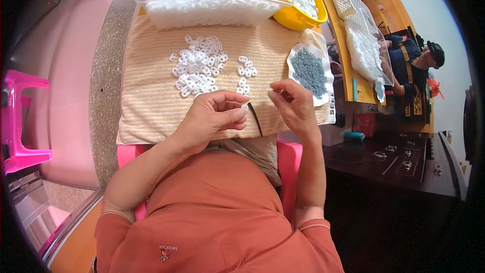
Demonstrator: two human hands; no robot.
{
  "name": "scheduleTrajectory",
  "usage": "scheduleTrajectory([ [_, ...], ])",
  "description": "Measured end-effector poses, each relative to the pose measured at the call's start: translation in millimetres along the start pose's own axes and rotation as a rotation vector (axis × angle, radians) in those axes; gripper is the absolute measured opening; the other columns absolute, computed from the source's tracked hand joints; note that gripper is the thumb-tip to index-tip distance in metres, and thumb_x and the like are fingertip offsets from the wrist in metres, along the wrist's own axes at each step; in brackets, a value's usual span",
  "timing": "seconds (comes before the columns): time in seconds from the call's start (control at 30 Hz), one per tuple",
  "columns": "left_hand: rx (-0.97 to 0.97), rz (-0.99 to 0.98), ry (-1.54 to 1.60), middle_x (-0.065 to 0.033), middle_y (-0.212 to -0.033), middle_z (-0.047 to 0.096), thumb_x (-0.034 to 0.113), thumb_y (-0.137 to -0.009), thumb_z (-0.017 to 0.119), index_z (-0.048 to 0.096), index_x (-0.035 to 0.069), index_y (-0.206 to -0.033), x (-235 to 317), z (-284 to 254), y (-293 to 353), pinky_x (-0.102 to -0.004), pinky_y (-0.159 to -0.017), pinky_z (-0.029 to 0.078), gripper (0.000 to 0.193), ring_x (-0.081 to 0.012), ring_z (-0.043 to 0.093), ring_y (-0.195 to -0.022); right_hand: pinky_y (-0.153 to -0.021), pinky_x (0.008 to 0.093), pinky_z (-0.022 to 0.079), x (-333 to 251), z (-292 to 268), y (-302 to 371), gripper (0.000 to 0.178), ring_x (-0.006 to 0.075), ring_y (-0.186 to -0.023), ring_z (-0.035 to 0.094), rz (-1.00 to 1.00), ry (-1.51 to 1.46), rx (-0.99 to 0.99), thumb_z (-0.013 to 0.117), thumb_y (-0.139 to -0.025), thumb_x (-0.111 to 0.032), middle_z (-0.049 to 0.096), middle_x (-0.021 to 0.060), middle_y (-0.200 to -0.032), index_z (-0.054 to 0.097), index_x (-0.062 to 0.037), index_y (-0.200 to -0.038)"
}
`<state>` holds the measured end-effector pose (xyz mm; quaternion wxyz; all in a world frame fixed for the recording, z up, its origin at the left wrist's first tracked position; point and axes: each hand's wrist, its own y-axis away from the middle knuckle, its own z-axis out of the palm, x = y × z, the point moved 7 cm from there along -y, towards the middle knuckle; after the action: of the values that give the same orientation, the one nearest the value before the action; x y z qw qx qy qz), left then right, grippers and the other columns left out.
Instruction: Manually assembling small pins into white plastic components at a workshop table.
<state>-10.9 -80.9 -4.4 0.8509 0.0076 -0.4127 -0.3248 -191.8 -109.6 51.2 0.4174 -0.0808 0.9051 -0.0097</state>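
Pinching white piece (245,106), dish (321,101) of grey bits (309,72)

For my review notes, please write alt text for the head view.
A person's left hand holds a small white piece in its fingers; the right hand is raised nearby. On the striped cloth sit a pile of white two-holed pieces and a white dish of grey bits, with a clear tub and yellow bowl beyond.
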Motion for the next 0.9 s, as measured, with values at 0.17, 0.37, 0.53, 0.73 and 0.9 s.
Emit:
scheduleTrajectory([
  [0.17,0.009,-0.041,0.002,-0.0026,-0.094,0.063,0.006,-0.089,0.064,0.062,0.001,-0.11,-7,0,-1,-0.0241,-0.076,0.056,0.022,-0.0103,0.063,-0.081,-0.065,0.0356,0.05,3,-3,-9,0.015,0.0277,-0.07,0.064,-0.126,0.307,-0.042,0.066,-0.081,-0.005,0.065,0.0142,-0.082,0.065,-0.0019,-0.096],
  [0.37,0.028,-0.038,0.025,-0.0024,-0.094,0.063,0.006,-0.089,0.064,0.061,0.001,-0.106,-13,-4,-3,-0.0248,-0.076,0.056,0.018,-0.0105,0.064,-0.082,-0.076,0.0417,0.049,2,12,-17,0.015,0.0353,-0.083,0.063,-0.082,0.595,-0.158,0.059,-0.083,-0.01,0.065,0.0165,-0.089,0.067,-0.0037,-0.095],
  [0.53,0.065,-0.066,0.026,-0.0022,-0.091,0.063,0.005,-0.088,0.066,0.063,0.002,-0.105,-14,-4,-1,-0.0259,-0.075,0.057,0.018,-0.0106,0.063,-0.079,-0.078,0.0425,0.049,5,18,-24,0.016,0.0353,-0.084,0.063,-0.101,0.695,-0.236,0.056,-0.084,-0.011,0.065,0.0168,-0.089,0.068,-0.0037,-0.092],
  [0.73,0.07,-0.042,0.049,-0.0026,-0.091,0.063,0.006,-0.088,0.066,0.062,0.002,-0.104,-16,-5,-2,-0.0256,-0.075,0.057,0.017,-0.0107,0.063,-0.079,-0.078,0.0424,0.049,8,23,-22,0.016,0.0357,-0.083,0.063,-0.116,0.723,-0.25,0.055,-0.084,-0.01,0.064,0.0173,-0.088,0.068,-0.0024,-0.089],
  [0.9,0.079,-0.031,0.065,-0.0033,-0.089,0.063,0.006,-0.088,0.065,0.062,0.001,-0.104,-15,-6,-2,-0.0245,-0.074,0.056,0.017,-0.011,0.063,-0.079,-0.072,0.0402,0.05,-7,14,-9,0.012,0.0353,-0.08,0.063,-0.206,0.599,-0.061,0.06,-0.08,-0.004,0.064,0.0164,-0.087,0.066,-0.0017,-0.09],
])
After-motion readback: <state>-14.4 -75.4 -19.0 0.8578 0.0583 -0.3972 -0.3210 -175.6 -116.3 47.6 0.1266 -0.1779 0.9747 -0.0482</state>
